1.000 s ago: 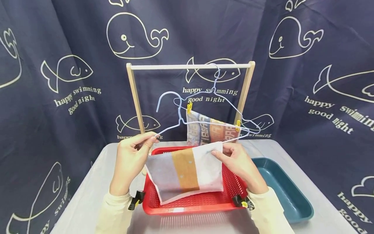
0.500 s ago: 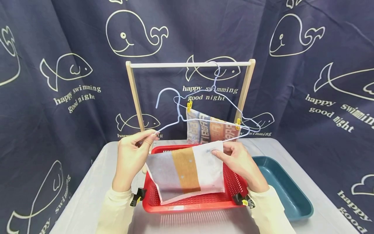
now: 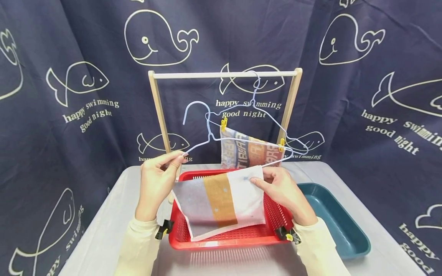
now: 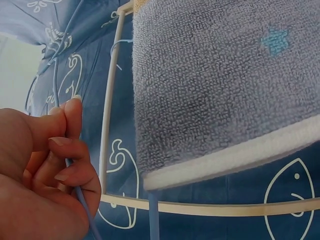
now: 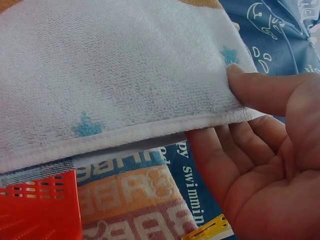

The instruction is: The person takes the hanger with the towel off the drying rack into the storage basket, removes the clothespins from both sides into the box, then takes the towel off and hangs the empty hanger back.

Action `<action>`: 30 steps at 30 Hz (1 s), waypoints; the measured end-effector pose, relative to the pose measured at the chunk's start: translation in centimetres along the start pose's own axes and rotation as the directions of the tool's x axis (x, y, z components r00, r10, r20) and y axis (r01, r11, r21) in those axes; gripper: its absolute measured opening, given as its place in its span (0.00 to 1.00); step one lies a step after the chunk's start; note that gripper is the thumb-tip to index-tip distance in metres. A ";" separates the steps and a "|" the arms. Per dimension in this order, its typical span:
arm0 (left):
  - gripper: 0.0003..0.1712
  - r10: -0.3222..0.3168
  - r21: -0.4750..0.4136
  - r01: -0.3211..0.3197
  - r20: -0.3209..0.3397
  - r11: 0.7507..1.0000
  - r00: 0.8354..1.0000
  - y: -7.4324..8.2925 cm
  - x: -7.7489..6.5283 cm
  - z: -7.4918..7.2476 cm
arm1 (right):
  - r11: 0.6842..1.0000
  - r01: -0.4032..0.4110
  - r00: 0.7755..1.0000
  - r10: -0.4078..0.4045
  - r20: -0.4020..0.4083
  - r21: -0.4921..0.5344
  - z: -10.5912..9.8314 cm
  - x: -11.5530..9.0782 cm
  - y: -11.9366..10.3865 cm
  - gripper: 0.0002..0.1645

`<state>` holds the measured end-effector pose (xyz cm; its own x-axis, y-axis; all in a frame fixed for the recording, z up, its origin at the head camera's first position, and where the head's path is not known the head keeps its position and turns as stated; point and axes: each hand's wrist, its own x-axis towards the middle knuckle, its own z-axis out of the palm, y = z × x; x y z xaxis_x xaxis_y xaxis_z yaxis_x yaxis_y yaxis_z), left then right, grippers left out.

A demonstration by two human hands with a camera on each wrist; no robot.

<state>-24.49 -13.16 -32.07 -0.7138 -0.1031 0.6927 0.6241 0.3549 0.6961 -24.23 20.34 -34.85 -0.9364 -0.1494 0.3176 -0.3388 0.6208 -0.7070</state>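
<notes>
My left hand [image 3: 157,178] pinches the left arm of a light-blue clothes hanger [image 3: 197,145], its hook standing up free of the rack. Over the hanger's lower bar drapes a small towel [image 3: 221,205] with grey, brown and white bands and blue stars. At the towel's right end, my right hand [image 3: 281,189] pinches its upper edge between thumb and fingers. The right wrist view shows the thumb lying on the white towel [image 5: 125,75], with fingers beneath the hem. In the left wrist view, thumb and fingers of the left hand [image 4: 55,165] curl round the hanger wire.
A red basket [image 3: 228,243] stands below the towel. Behind, a wooden rack [image 3: 207,75] carries another blue hanger [image 3: 271,117] with a lettered towel [image 3: 252,150] held by yellow clothespins [image 3: 224,124]. A teal tray [image 3: 357,234] lies at the right.
The held hanger's hook has tilted slightly left and its left arm has shifted a little with my left hand. My right hand keeps its pinch on the towel.
</notes>
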 end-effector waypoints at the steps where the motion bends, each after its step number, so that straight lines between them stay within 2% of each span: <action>1: 0.09 0.001 -0.001 -0.001 -0.003 1.000 1.000 0.0 0.0 0.0 | 1.000 0.001 1.000 -0.001 0.000 0.000 0.0 0.0 0.0 0.05; 14: 0.10 -0.010 0.006 0.010 -0.024 1.000 1.000 -0.2 0.0 0.0 | 1.000 0.016 0.999 -0.017 0.034 0.017 0.2 0.0 0.5 0.09; 30: 0.09 0.006 -0.030 -0.008 -0.038 1.000 0.999 -0.3 0.0 -0.2 | 0.999 0.048 0.997 -0.047 0.068 -0.017 0.0 0.1 0.9 0.06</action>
<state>-24.63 -13.47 -32.21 -0.6973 -0.1360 0.7038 0.6387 0.3277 0.6962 -24.68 20.91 -35.45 -0.9236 -0.2299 0.3069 -0.3817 0.6258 -0.6802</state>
